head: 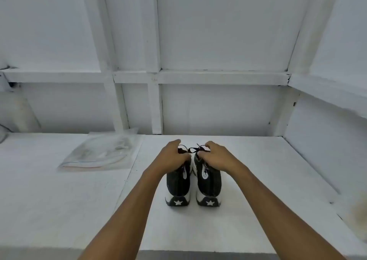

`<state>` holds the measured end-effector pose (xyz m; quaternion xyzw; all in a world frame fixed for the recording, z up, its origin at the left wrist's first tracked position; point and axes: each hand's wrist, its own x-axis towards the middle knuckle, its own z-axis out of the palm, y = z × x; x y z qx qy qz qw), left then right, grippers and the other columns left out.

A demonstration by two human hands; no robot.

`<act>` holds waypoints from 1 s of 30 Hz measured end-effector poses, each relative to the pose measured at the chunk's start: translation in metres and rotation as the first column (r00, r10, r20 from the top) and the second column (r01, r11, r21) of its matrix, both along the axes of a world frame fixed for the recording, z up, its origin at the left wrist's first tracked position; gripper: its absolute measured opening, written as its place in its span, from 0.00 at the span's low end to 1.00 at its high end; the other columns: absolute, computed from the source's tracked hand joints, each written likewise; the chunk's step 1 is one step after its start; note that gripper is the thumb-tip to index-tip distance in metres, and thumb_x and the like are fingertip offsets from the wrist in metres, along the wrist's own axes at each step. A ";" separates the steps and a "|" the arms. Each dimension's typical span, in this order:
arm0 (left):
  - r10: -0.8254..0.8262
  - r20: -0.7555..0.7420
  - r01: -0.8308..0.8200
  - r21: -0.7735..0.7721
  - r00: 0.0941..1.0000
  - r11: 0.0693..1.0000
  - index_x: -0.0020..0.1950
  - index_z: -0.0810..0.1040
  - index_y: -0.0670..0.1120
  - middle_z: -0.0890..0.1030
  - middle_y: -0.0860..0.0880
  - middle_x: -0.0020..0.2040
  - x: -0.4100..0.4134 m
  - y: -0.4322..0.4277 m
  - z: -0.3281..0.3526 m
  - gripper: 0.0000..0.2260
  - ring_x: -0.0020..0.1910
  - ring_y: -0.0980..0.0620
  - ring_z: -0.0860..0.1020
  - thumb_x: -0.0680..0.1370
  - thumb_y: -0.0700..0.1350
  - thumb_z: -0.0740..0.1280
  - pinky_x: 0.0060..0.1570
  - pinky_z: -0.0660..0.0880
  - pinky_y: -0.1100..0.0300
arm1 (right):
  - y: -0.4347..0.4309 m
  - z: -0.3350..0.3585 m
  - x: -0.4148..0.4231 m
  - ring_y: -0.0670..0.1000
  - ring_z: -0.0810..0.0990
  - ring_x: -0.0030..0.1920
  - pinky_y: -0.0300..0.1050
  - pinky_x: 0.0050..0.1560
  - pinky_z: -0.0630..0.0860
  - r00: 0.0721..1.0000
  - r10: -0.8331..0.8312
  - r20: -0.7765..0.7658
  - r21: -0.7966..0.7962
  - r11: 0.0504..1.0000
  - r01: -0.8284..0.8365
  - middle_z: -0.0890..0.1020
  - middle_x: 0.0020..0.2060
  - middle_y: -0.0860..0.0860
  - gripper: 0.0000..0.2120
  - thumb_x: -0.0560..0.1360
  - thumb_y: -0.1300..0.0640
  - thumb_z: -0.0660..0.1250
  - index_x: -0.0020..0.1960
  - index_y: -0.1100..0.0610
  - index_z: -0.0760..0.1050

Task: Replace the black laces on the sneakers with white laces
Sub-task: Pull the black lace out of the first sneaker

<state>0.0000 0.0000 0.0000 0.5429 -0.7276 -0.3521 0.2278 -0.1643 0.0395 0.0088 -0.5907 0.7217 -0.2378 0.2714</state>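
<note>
Two black-and-white high-top sneakers (193, 182) stand heels toward us on the white painted worktop (258, 180), a white star on each heel, ankle-patch lettering too blurred to read. Our left hand (172, 157) and right hand (216, 157) grip the collars, fingers curled closed. Black laces (193, 149) show between them. A clear plastic bag (101, 152) lies left, contents indistinct.
</note>
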 end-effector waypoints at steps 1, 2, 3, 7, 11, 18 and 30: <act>-0.020 -0.006 0.020 -0.011 1.000 1.000 0.56 0.72 0.54 0.75 0.58 0.52 0.000 0.005 0.002 0.09 0.56 0.49 0.72 0.79 0.46 0.67 0.49 0.71 0.61 | 0.001 -0.002 0.002 0.50 0.75 0.43 0.44 0.40 0.69 1.000 0.009 -0.008 0.025 1.000 -0.009 0.78 0.51 0.54 0.15 0.78 0.52 0.62 0.61 0.59 0.70; -0.034 0.028 0.035 -0.016 0.999 0.999 0.47 0.67 0.57 0.70 0.60 0.44 -0.001 0.005 -0.001 0.10 0.52 0.50 0.71 0.79 0.45 0.68 0.42 0.69 0.65 | 0.002 -0.004 0.005 0.50 0.75 0.42 0.44 0.39 0.69 1.000 0.005 -0.002 0.025 1.000 -0.005 0.79 0.49 0.54 0.13 0.77 0.53 0.62 0.58 0.59 0.71; -0.047 0.026 0.048 -0.012 0.999 0.999 0.43 0.63 0.57 0.67 0.59 0.41 -0.003 0.007 0.000 0.14 0.50 0.51 0.70 0.78 0.43 0.68 0.38 0.66 0.67 | 0.002 -0.006 0.006 0.50 0.75 0.41 0.44 0.37 0.69 1.000 0.005 0.016 0.027 1.000 -0.005 0.79 0.47 0.55 0.11 0.76 0.55 0.62 0.55 0.59 0.71; -0.026 -0.008 0.026 -0.016 1.000 1.000 0.55 0.70 0.45 0.75 0.49 0.50 -0.008 0.012 -0.010 0.13 0.49 0.49 0.75 0.73 0.39 0.68 0.39 0.70 0.63 | 0.007 -0.015 0.017 0.53 0.74 0.40 0.44 0.36 0.68 0.995 -0.022 0.095 -0.004 1.000 0.022 0.78 0.44 0.56 0.08 0.74 0.62 0.61 0.52 0.62 0.71; 0.035 -0.091 -0.045 -0.120 0.995 0.992 0.53 0.72 0.41 0.77 0.45 0.50 -0.012 0.022 -0.024 0.15 0.49 0.45 0.76 0.68 0.34 0.65 0.43 0.74 0.54 | 0.009 -0.029 0.027 0.55 0.76 0.45 0.44 0.39 0.68 0.992 -0.092 0.084 -0.090 0.991 0.099 0.78 0.46 0.56 0.10 0.73 0.64 0.60 0.54 0.62 0.72; 0.117 -0.073 -0.130 -0.208 0.990 0.970 0.55 0.72 0.38 0.78 0.40 0.48 -0.010 0.027 -0.027 0.13 0.46 0.40 0.75 0.72 0.31 0.58 0.42 0.72 0.50 | 0.006 -0.035 0.033 0.57 0.73 0.41 0.45 0.40 0.67 0.981 -0.188 0.037 -0.238 0.952 0.192 0.75 0.39 0.56 0.05 0.72 0.69 0.57 0.41 0.62 0.69; 0.225 -0.218 -0.280 -0.273 0.950 0.920 0.71 0.74 0.44 0.79 0.36 0.62 0.020 0.023 -0.029 0.28 0.61 0.36 0.76 0.74 0.29 0.54 0.60 0.74 0.50 | 0.005 -0.034 0.005 0.56 0.66 0.33 0.46 0.29 0.59 0.950 -0.300 0.082 -0.372 0.876 0.308 0.71 0.30 0.56 0.07 0.68 0.72 0.55 0.36 0.63 0.65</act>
